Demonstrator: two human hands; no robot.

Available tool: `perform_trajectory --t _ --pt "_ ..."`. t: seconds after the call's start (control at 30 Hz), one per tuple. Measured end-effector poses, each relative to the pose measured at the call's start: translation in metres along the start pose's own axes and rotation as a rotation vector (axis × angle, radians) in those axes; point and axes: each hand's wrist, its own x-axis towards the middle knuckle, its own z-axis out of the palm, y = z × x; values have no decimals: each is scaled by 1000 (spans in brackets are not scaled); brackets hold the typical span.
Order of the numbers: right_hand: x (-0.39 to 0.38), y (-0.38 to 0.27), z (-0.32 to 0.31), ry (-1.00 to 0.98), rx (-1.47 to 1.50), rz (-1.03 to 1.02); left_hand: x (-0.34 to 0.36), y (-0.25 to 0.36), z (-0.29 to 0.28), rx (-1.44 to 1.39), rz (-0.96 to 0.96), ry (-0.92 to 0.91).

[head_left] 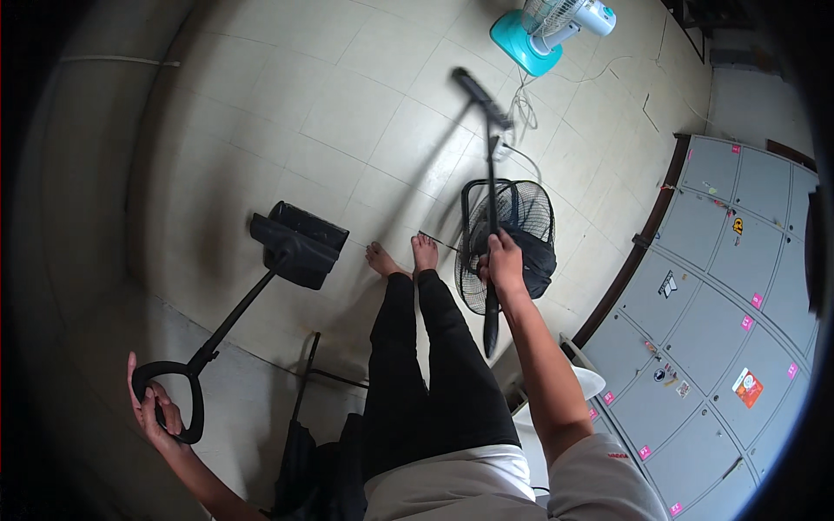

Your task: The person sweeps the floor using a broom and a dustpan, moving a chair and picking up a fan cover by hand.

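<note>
My left hand (pixel 158 410) is hooked through the loop grip of a black long-handled dustpan (pixel 304 247), some fingers curled round the loop and others sticking out. The dustpan's scoop hangs out to the left of my bare feet. In my right hand (pixel 504 263) is the dark handle of a small broom (pixel 493 195), its fingers wrapped round the shaft. The broom's narrow head, slightly blurred, points away from me over the tiled floor. Behind the handle stands a black fan (pixel 537 204), partly hidden by the broom and my hand.
A teal and white fan (pixel 530 54) stands at the far side, with a cord trailing on the tiles (pixel 356 113). Grey lockers (pixel 686 313) line the right. Dark cloth and a thin black frame (pixel 334 376) are near my left leg. A white seat-like surface (pixel 591 382) shows behind my right arm.
</note>
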Motion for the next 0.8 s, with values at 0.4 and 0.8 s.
perform_trajectory --t 0.4,0.8 --pt "102 52 9 411 -134 -270 -2 0 2 -1 -7 -9" --pt "-101 74 6 -414 242 200 -5 8 20 33 1 38"
